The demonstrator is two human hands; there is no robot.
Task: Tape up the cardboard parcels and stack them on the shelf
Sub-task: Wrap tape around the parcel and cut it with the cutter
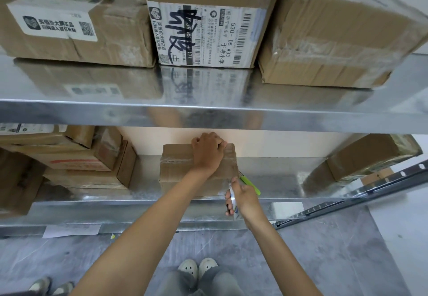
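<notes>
The parcel (180, 168) sat on the lower shelf (278, 180). The left hand (208, 152) lay atop it, fingers curled over its far edge. The right hand (245, 199), at its right front corner, gripped a tape roll (233, 199).

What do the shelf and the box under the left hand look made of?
Shelf: sheet metal, probably galvanised steel, glossy; it mirrors the parcels on it. Box: brown cardboard, matt and creased, bound with clear shiny tape. The left hand grips its top; the right hand holds a tape roll.
</notes>
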